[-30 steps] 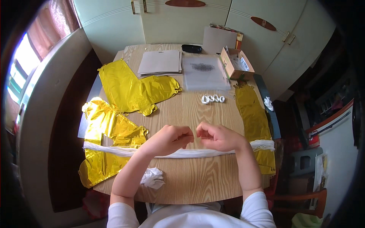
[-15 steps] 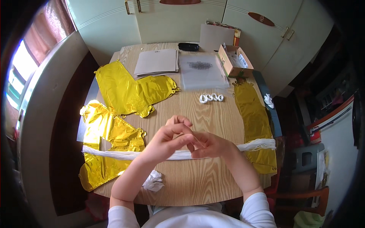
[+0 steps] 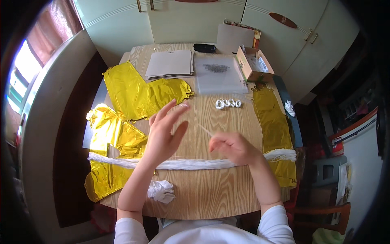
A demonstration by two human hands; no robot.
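Note:
My left hand [image 3: 165, 132] is raised over the table with its fingers spread. A bit of white shows at one of its fingertips, too small to make out. My right hand [image 3: 233, 147] is closed, and a thin pale strand [image 3: 206, 130] sticks out from its fingers. Below both hands a long bundle of white string [image 3: 195, 164] lies across the table. Yellow foil balloons [image 3: 126, 91], flat and shiny, lie to the left. Another flat yellow foil balloon [image 3: 273, 122] is on the right, partly under the bundle's end.
Small white coils [image 3: 228, 104] lie beyond my hands. Farther back are grey cards [image 3: 170, 64], clear plastic bags [image 3: 221, 81], a black pouch [image 3: 204, 48] and an open cardboard box [image 3: 254, 65]. Crumpled white tissue [image 3: 161, 191] lies near the front edge. Pale cabinets [image 3: 195, 22] stand behind the table.
My hands, together over the bundle before, have come apart. The left moved left and away from me with fingers spreading; the right drew slightly right with the thin strand.

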